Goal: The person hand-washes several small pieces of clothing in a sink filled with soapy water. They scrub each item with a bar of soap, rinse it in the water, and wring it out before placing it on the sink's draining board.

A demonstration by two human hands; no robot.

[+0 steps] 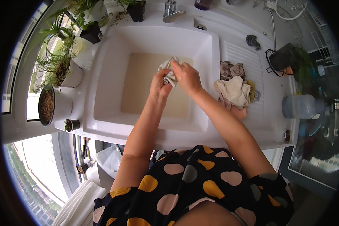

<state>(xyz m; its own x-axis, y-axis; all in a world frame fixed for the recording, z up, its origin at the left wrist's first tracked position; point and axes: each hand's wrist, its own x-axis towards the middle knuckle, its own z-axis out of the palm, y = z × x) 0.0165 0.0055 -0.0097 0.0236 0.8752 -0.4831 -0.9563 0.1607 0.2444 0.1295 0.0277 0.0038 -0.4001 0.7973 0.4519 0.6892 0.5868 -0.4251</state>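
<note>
A wet white cloth (170,79), bunched up and partly hidden by fingers, is held above the basin. My left hand (160,83) grips its lower left part, and my right hand (188,76) pinches it from the upper right. Below them, a white laundry sink (110,84) holds cloudy, beige water (141,93). To the right of the basin lies a pile of small damp cloths: a cream one (234,89) on top, a brown checked one (230,70) behind it, and pink and yellow pieces around them.
Potted plants stand along the left ledge, among them a white pot (73,75) and a soil-filled pot (59,106). A chrome faucet (171,14) rises behind the basin. On the ribbed washboard side (255,65) sits a dark scouring pad (253,42); a plastic bottle (299,106) lies at the right edge.
</note>
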